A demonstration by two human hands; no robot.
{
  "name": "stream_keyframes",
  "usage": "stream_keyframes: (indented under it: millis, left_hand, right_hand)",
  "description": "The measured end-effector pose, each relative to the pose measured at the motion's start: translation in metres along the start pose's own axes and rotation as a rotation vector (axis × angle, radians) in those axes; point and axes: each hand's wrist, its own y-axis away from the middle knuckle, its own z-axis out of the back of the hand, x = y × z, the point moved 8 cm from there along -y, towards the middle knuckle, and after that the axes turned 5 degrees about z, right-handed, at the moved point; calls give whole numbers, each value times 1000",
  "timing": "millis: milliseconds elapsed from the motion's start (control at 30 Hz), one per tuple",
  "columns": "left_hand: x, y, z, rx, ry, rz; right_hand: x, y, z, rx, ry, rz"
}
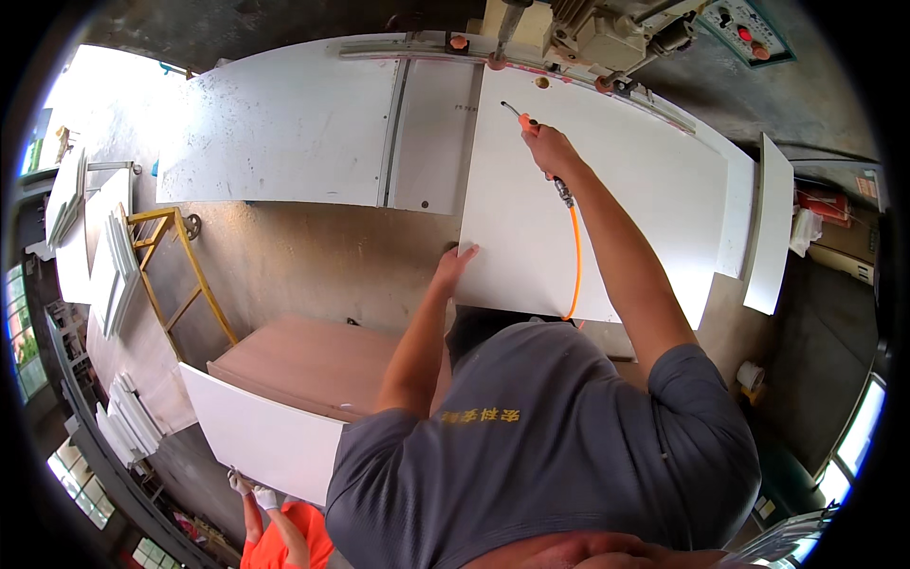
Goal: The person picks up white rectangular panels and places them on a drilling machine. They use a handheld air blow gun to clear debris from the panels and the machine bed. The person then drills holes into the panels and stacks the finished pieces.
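Observation:
A large white panel [607,190] lies on the machine table in front of me, with a round hole near its far edge. My right hand [552,152] is closed round an orange air blow gun [526,122] above the panel. Its thin nozzle points to the far left, toward the panel's far left corner. An orange air hose [577,261] runs from the metal coupling under my wrist back over the panel's near edge. My left hand [456,268] grips the panel's left edge near the close corner, thumb on top and the other fingers mostly hidden.
Machine heads [607,43] and a control box [746,33] stand beyond the far edge. Brown boards [303,365] lie low at left, near a yellow frame cart [190,266]. Behind left, a person in orange with white gloves [265,496] holds another white panel [270,427].

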Motion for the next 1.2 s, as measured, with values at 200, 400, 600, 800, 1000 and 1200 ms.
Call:
stream_keyframes:
  millis: [200, 400, 600, 800, 1000, 1200]
  left_hand:
    - [-24, -11, 3, -197, -52, -154]
    - [-19, -6, 35, -230, 47, -167]
    - [-34, 12, 208, -413, -198, -210]
    - [-74, 16, 395, -765, -612, -226]
    - [-100, 31, 463, -981, -832, -173]
    - [5, 98, 407, -1189, 193, -36]
  right_hand:
    - [0, 58, -41, 496, 258, -179]
    - [-12, 135, -12, 448, 2, -195]
    - [-135, 163, 52, 38, -296, -193]
    - [-292, 209, 54, 15, -326, -388]
    - [-337, 264, -63, 227, -769, -494]
    - [-319, 257, -125, 140, -771, -482]
